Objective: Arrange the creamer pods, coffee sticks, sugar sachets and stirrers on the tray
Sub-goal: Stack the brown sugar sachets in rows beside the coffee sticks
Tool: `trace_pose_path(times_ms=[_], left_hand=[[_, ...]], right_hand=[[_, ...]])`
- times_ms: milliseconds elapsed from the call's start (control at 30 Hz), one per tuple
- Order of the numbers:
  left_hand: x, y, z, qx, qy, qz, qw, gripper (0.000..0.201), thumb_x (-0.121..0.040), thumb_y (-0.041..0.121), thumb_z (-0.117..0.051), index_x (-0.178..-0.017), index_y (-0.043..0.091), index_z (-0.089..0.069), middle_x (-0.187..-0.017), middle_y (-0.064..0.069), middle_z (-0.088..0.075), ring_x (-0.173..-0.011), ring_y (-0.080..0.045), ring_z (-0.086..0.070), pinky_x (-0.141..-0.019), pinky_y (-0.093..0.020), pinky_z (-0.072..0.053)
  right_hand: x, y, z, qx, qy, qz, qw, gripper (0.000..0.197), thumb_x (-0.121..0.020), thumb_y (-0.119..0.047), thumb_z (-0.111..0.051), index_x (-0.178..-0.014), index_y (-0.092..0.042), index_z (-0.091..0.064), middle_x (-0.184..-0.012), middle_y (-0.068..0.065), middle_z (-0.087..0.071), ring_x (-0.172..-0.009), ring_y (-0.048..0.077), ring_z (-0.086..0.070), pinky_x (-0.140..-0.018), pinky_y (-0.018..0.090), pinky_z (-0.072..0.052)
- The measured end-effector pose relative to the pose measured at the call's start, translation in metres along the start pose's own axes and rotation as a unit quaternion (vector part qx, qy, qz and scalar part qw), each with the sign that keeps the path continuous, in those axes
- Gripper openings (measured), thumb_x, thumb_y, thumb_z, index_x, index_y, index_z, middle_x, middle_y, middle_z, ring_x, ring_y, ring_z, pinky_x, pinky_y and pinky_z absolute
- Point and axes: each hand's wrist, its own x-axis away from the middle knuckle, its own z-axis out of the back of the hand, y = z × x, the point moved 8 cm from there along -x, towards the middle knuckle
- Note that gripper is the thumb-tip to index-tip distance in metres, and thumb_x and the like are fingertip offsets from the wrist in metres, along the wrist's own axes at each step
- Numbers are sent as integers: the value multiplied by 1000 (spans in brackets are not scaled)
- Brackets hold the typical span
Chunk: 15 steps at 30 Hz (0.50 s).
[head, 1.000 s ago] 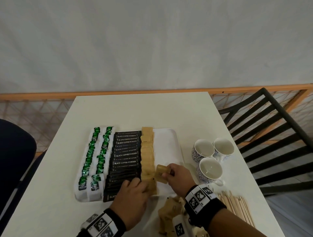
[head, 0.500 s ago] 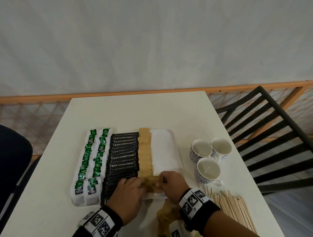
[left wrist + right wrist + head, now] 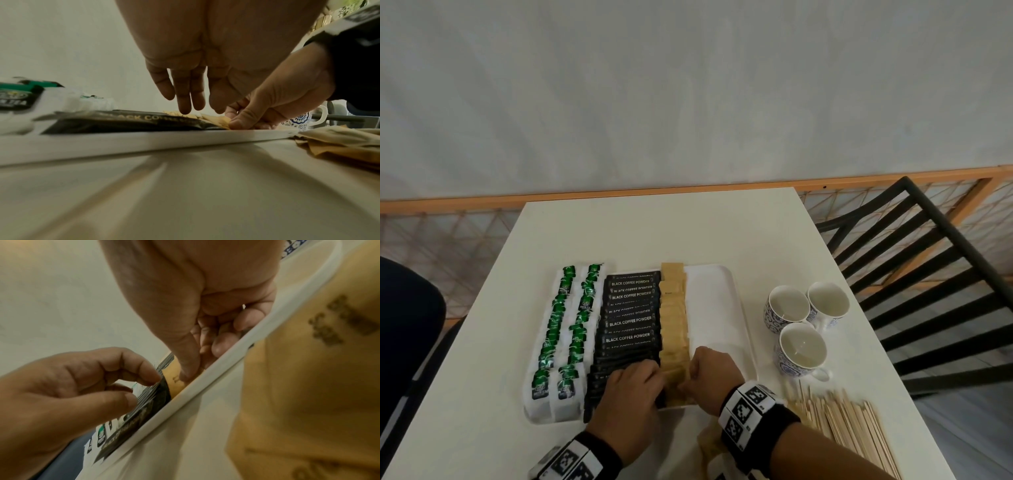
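White surface (image 3: 647, 233) against a pale wall, with a black slatted chair (image 3: 914, 260) on my right and a dark seat (image 3: 407, 329) on my left. On it I see the white tray (image 3: 726, 308) carrying, from left to right, two rows of green-and-white creamer pods (image 3: 566, 334), a column of black coffee sticks (image 3: 630, 322) and a column of tan sugar sachets (image 3: 674, 318); the tray's right strip is bare. Three blue-patterned cups (image 3: 803, 322) stand just right of the tray. Wooden stirrers (image 3: 849, 431) lie in a heap on the surface near them, off the tray. A loose pile of sachets (image 3: 345, 142) sits on the surface just before the tray's near edge, partly hidden under my right wrist.

My left hand (image 3: 631, 394) rests over the near end of the coffee sticks, fingers (image 3: 144, 369) loosely bent, tips touching the stick edges beside the sachets, gripping nothing that I can make out. My right hand (image 3: 714, 377) is at the near end of the sachet column, its fingers (image 3: 240, 123) curled, thumb pressing down on the nearest sachet against the tray's near rim. Whether the curled fingers pinch that sachet from behind I cannot tell; the rim blocks the wrist view.
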Motion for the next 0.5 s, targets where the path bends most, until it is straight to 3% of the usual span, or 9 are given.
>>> trace_pose_path(times_ms=[100, 200, 267, 333, 433, 500], left_hand=[[0, -1, -8, 6, -25, -12, 1000, 52, -47, 24, -68, -96, 40, -63, -98, 17, -54, -91, -2, -42, -61, -18, -39], [-5, 1, -12, -7, -44, -34, 998, 53, -47, 33, -67, -99, 42, -66, -106, 15, -51, -97, -1, -42, -63, -15, -34], [-7, 2, -9, -2, -32, -41, 999, 40, -59, 35, -52, -94, 42, -70, -109, 13, -46, -97, -2, -43, -66, -15, -36], [-8, 2, -10, -3, -41, -35, 999, 42, -64, 35, -39, -90, 44, -71, -109, 13, -44, -95, 0, -48, -62, -14, -43], [-9, 2, -12, -21, -55, -30, 998, 42, -62, 39, -37, -87, 49, -69, -109, 15, -46, -77, 6, -61, -59, -12, -45], [-10, 2, -11, -24, -59, -32, 997, 41, -61, 36, -37, -84, 48, -70, -108, 15, -47, -69, 5, -61, -60, -10, -43]], right_hand=[[3, 1, 0, -47, 10, -1, 999, 40, -74, -44, -70, -95, -22, -44, -95, -3, -57, -73, 10, -51, -56, 17, -39], [-1, 3, 3, -79, 36, -12, 996, 42, -84, -39, -61, -118, -20, -44, -110, 0, -61, -94, 15, -59, -76, 21, -48], [-7, 3, 8, -80, 48, -16, 996, 40, -90, -28, -52, -128, -16, -45, -122, 3, -58, -111, 18, -56, -89, 21, -42], [-10, -2, 11, -70, 44, -11, 996, 36, -94, -26, -48, -128, -13, -48, -124, 4, -58, -115, 19, -54, -91, 21, -39], [-16, -9, 5, -42, 8, -3, 999, 31, -96, -32, -43, -116, -12, -55, -116, 6, -62, -105, 21, -58, -90, 26, -46], [-19, -9, 2, -19, -5, -6, 1000, 29, -95, -29, -42, -112, -11, -57, -116, 7, -62, -104, 22, -58, -89, 29, -47]])
